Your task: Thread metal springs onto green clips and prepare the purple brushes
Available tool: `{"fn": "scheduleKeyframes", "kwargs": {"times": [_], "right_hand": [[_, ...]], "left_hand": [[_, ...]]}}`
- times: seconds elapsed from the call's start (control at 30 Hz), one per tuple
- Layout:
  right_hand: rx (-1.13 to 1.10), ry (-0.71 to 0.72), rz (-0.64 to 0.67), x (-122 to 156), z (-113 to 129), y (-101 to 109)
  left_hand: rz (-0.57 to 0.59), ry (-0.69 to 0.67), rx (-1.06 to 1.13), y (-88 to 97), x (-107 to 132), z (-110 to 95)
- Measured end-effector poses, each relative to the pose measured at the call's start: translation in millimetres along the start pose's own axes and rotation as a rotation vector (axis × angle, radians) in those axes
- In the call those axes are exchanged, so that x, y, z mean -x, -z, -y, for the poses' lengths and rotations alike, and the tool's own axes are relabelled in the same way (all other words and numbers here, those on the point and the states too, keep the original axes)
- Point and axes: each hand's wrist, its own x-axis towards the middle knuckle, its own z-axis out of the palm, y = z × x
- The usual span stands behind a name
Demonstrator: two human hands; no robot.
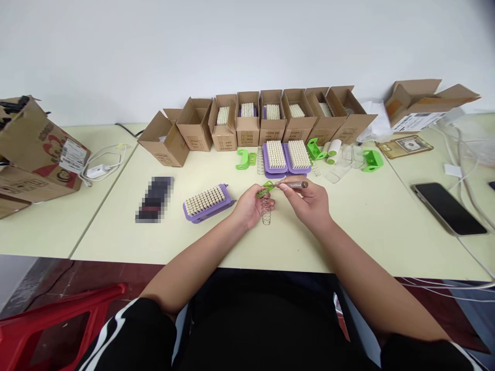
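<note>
a: left hand (250, 207) first. what's it doing?
b: curled closed, holding a green plastic clip (266, 188) and a coil spring (266, 210) together above the tabletop (294, 247). the spring is thin bright wire and hangs nearly upright below the hand. its upper coils are hidden behind the fingers, so i can't tell how it joins the clip.

a: right hand (307, 203)?
b: pinching a slim metal rod (296, 184) between thumb and forefinger, the other fingers folded under. the rod is smooth, brownish-grey, with a darker rounded end. its other end reaches the clip, but the contact is too small to make out.

a: and nearby?
b: just left of the hands, a purple plastic brush (209, 205) lies tilted, with dense cream bristles in tidy rows. two more brushes (288, 157) sit side by side beyond the hands, with loose springs (260, 161) to their left. more green clips (243, 158) and clear plastic pieces (340, 165) lie near them.

a: further back?
b: open cardboard boxes (270, 118) stand in a row against the wall, most showing bristles inside. left of the near brush is a dark object (154, 198), pixelated and unreadable. a black smartphone (447, 208) lies face up at the right.
</note>
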Motion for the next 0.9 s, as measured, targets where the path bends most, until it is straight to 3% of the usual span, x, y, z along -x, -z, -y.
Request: {"fn": "scheduleKeyframes", "kwargs": {"times": [0.67, 0.9], "right_hand": [[0.212, 0.230, 0.005, 3, 1, -3], [0.345, 0.354, 0.039, 5, -4, -9]], "left_hand": [[-0.054, 0.053, 0.113, 0.8, -5, -6], [-0.036, -0.115, 0.050, 7.7, -9, 5]]}}
